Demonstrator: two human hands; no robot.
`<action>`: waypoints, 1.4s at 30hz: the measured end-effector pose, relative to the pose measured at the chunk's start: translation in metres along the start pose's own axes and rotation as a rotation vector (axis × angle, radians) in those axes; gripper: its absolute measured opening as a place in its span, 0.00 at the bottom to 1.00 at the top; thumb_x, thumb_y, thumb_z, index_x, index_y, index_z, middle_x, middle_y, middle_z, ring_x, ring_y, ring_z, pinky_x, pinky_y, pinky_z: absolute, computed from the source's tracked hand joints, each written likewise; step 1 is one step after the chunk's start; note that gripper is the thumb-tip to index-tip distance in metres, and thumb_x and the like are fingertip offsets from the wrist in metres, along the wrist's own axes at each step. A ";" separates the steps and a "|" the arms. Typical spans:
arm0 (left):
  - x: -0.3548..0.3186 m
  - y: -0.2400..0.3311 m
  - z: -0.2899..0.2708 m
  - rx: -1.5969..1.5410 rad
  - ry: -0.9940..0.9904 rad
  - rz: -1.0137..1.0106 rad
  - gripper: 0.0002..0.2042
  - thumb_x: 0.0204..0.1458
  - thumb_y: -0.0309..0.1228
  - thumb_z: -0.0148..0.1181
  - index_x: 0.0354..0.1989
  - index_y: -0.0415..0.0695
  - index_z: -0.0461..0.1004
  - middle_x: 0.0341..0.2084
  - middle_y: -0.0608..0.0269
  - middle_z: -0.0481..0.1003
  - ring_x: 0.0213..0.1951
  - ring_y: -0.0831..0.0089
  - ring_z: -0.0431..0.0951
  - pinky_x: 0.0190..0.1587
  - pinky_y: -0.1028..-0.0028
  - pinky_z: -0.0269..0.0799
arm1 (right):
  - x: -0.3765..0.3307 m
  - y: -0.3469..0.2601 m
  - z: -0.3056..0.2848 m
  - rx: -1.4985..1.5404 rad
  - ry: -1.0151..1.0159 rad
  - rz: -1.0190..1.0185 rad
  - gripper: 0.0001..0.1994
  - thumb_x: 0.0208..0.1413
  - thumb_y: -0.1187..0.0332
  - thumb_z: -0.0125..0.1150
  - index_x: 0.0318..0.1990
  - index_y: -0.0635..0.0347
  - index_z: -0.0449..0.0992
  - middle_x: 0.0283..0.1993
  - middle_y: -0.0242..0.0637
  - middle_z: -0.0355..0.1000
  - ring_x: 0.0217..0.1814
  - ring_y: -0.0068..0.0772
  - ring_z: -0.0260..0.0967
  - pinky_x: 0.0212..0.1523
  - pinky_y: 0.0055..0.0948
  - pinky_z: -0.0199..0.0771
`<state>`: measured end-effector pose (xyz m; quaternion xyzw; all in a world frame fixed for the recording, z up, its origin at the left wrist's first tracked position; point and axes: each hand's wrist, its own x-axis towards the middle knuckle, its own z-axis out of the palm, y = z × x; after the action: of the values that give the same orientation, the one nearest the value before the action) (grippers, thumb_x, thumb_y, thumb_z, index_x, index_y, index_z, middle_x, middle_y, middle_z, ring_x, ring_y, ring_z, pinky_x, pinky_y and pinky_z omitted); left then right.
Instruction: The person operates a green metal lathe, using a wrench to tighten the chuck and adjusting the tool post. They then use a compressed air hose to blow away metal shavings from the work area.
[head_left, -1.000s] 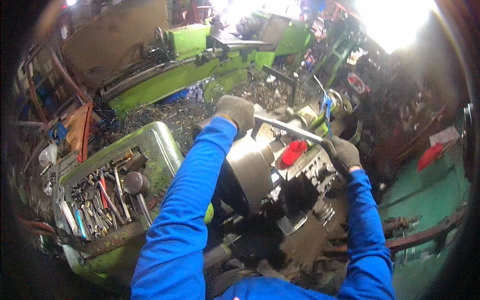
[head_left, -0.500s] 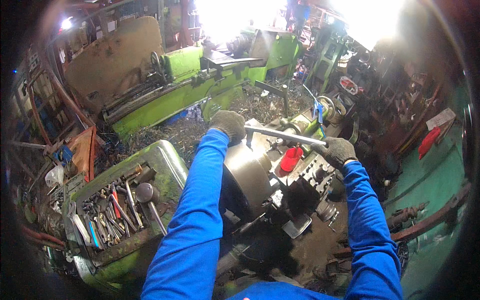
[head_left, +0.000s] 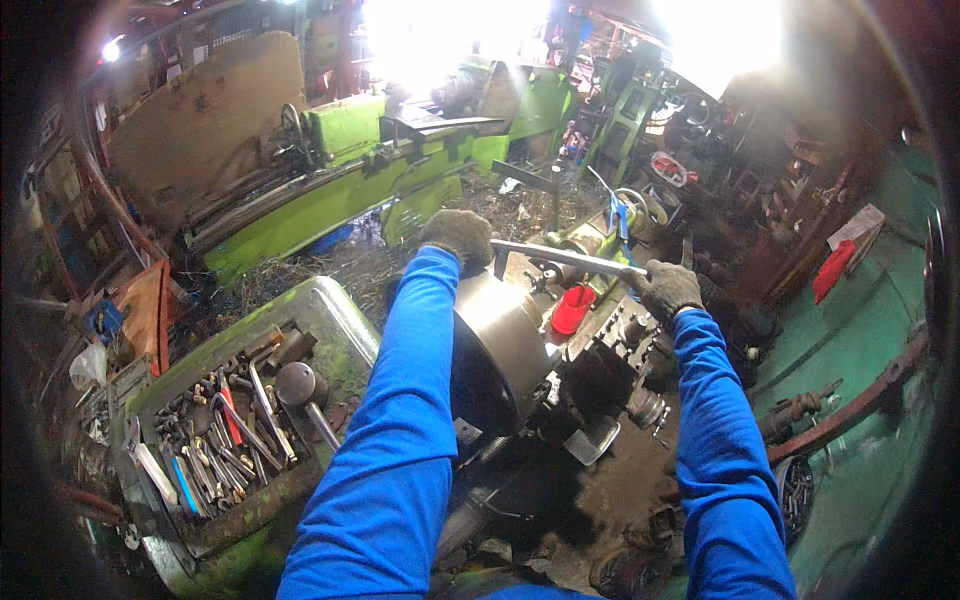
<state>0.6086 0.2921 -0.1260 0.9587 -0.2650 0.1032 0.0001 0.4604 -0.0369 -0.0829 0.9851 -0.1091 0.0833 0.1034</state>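
While both gloved hands are busy at the lathe, lots of other stuff sits around them. Far to the left, an orange metal piece [head_left: 148,318] leans by the wall. Next to it is a green tray [head_left: 335,318] on top of the machine, full of wrenches and small tools [head_left: 215,440], and a lever with a round dark knob [head_left: 296,382] lies in it. Behind the tray stands a long green lathe [head_left: 340,190], with curly metal scraps [head_left: 330,265] piled on the floor in front of it. Then comes the left hand [head_left: 457,234], in a grey work glove with a blue sleeve. It is curled shut over the top edge of the big round steel chuck [head_left: 497,345] and pressing on it. Just right of that hand, a long shiny metal bar [head_left: 570,257] sticks out from the top of the chuck and runs across to the right. A small red cup [head_left: 572,309] sits on the machine right under the bar. The right hand [head_left: 668,288], also gloved, is wrapped tight around the far end of the bar. Below it is the dark, oily tool holder part [head_left: 625,360] of the lathe. Far to the right lie a red rag [head_left: 833,270] and a green floor [head_left: 860,340].
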 end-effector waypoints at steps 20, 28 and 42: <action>0.012 0.006 -0.009 0.107 -0.050 0.007 0.14 0.48 0.44 0.61 0.36 0.52 0.86 0.35 0.51 0.85 0.42 0.53 0.86 0.47 0.56 0.80 | 0.046 0.041 0.025 0.432 -0.199 -0.387 0.19 0.56 0.51 0.70 0.44 0.56 0.82 0.37 0.46 0.80 0.42 0.52 0.79 0.45 0.45 0.76; -0.030 0.046 -0.058 -0.243 -0.008 -0.171 0.18 0.57 0.46 0.59 0.54 0.57 0.80 0.42 0.50 0.83 0.47 0.49 0.83 0.51 0.53 0.77 | 0.197 0.028 0.047 0.305 0.309 -0.885 0.16 0.56 0.54 0.70 0.33 0.59 0.76 0.30 0.50 0.77 0.36 0.57 0.79 0.37 0.50 0.77; -0.016 0.110 -0.025 -0.179 -0.008 -0.654 0.18 0.63 0.45 0.54 0.54 0.49 0.77 0.45 0.46 0.80 0.50 0.45 0.79 0.54 0.52 0.73 | 0.317 -0.074 0.081 0.278 0.236 -1.098 0.23 0.54 0.47 0.69 0.54 0.42 0.79 0.57 0.40 0.75 0.65 0.50 0.69 0.63 0.53 0.68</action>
<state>0.5346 0.2068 -0.1107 0.9895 0.0488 0.0702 0.1162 0.7938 -0.0472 -0.1155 0.8857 0.4423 0.1404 0.0123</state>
